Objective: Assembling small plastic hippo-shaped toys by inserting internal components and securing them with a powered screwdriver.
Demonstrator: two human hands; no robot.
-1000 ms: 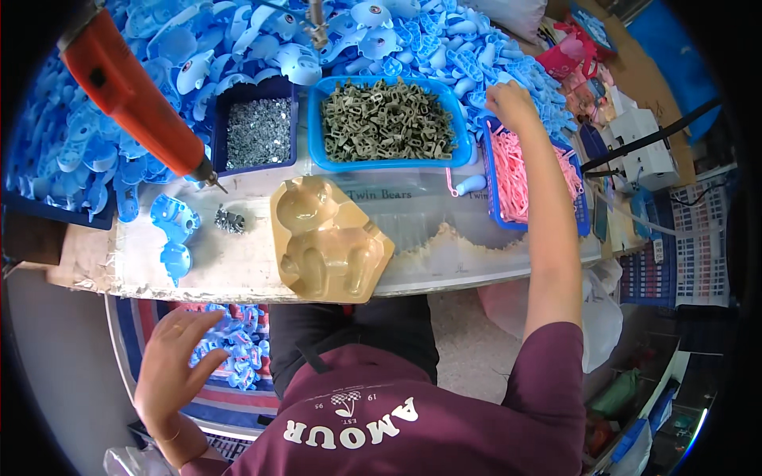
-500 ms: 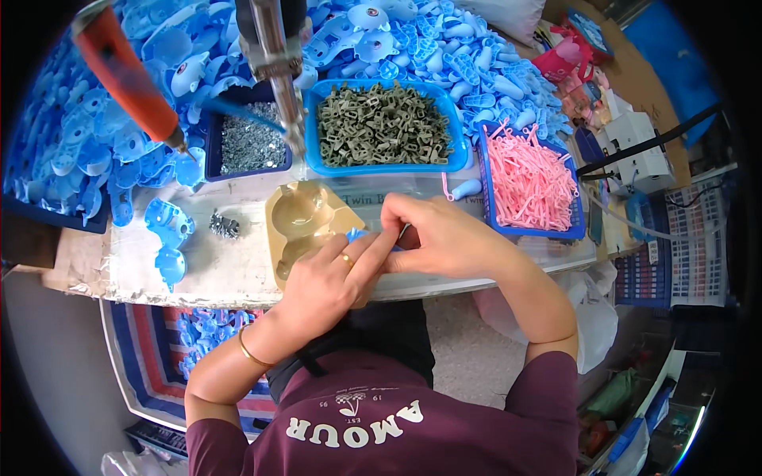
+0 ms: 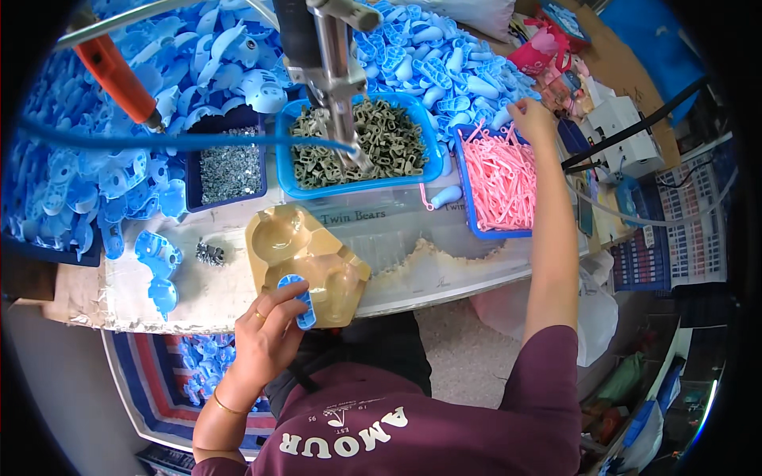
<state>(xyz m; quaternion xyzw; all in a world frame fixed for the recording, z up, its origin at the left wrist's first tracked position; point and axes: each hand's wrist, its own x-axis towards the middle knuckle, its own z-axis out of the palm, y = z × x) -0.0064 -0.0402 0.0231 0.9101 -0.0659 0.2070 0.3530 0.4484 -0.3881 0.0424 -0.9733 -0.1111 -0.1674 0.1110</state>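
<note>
My left hand point(image 3: 270, 333) grips a small oblong blue plastic half-shell point(image 3: 306, 313), its ribbed inner side facing up. That hand is at the near edge of a tan moulded fixture point(image 3: 333, 266) with rounded hollows. Stretched far to the right, my right hand point(image 3: 532, 119) has its fingers bent together at the edge of the heap of blue limb-shaped parts point(image 3: 476, 86). What those fingers hold, if anything, is too small to make out. Just below that hand stands a blue basket of pink strap-like plastic pieces point(image 3: 504, 178).
A blue tray of olive-grey clips point(image 3: 397, 135) and a dark bin of small metal screws point(image 3: 230, 166) stand at the back. An orange screwdriver point(image 3: 119, 79) and a metal tool head point(image 3: 337, 79) hang above. Blue shells point(image 3: 159, 266) lie left, beside a dark clump point(image 3: 209, 254).
My hands, together over the fixture before, are now apart. The right has reached out to the far-right blue heap; the left has drawn back nearer with the blue half-shell.
</note>
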